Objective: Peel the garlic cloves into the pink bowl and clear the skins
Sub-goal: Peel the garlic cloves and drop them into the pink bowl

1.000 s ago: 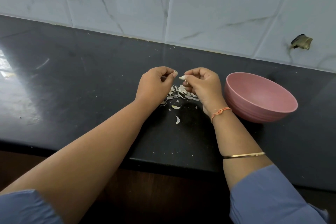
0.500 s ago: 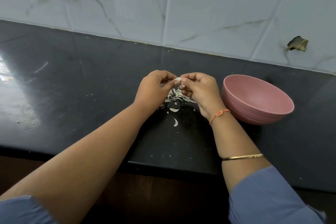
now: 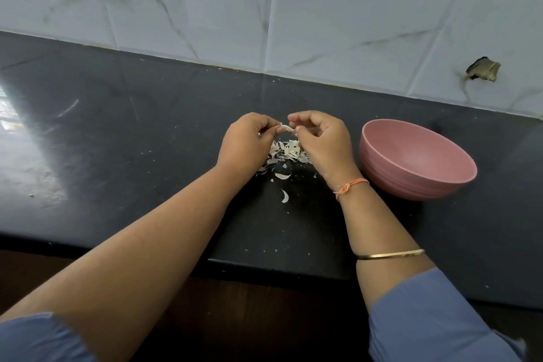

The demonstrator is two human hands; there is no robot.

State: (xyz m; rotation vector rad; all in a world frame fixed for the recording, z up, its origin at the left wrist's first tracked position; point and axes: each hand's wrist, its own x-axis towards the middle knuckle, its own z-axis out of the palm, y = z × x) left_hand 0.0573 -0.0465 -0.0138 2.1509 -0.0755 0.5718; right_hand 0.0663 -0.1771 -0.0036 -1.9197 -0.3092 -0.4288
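Garlic clove [image 3: 286,128] is pinched from both sides: left hand [image 3: 246,142] at its 9 o'clock, right hand [image 3: 323,142] at 3. Skins [image 3: 286,153] lie at its 6 o'clock, on the counter; the pink bowl [image 3: 396,182] stands farther toward 3.

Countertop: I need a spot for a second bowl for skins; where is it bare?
Widest bare countertop: left of the left hand, back to the wall tiles. A narrower strip runs behind the pink bowl. Crowded: garlic skins heaped below both hands pinching the garlic clove, the right hand close beside the bowl.

A black countertop [image 3: 117,156] bears garlic skins [image 3: 286,153] beside a pink bowl [image 3: 411,185].
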